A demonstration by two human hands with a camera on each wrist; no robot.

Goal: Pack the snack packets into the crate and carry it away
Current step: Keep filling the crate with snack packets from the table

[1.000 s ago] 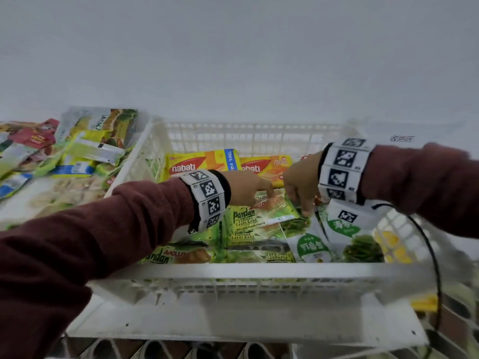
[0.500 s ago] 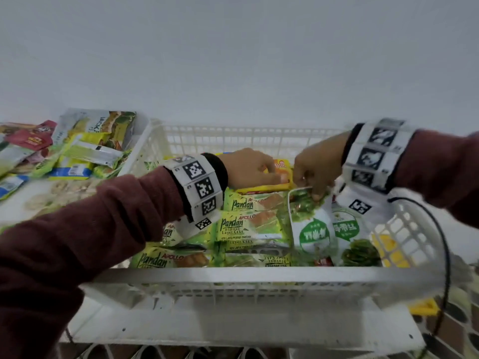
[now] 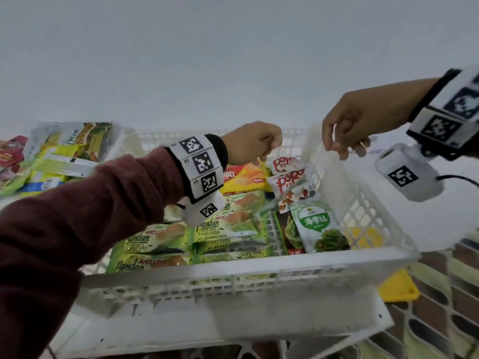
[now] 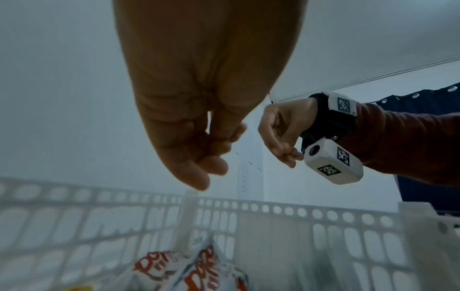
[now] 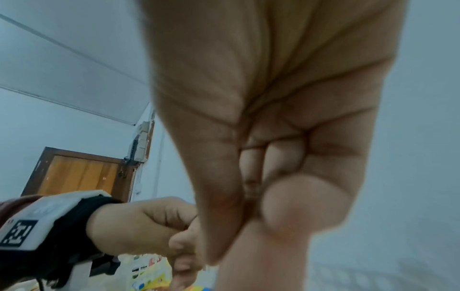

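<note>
A white slatted crate [image 3: 233,265] holds green Pandan cake packets [image 3: 223,229], a yellow Nabati wafer pack [image 3: 243,177], red-and-white Popo packets [image 3: 290,174] and a green-and-white seaweed packet [image 3: 316,224]. My left hand [image 3: 255,143] hovers over the crate's far middle, its fingers curled into a fist, holding nothing. My right hand [image 3: 347,125] hangs above the far right corner with fingers drooping loosely, also holding nothing. The left wrist view shows the curled left hand [image 4: 196,149] above the Popo packets [image 4: 189,275], with the right hand [image 4: 281,137] beside it.
More snack packets [image 3: 59,156] lie piled on the table left of the crate. A white wall stands close behind. A yellow object [image 3: 399,288] sits low at the right, beyond the table's edge. The crate rests near the table's front edge.
Both hands have lifted out of the crate. The right hand let go of the seaweed packet, which now lies in the crate, and moved up and to the right.
</note>
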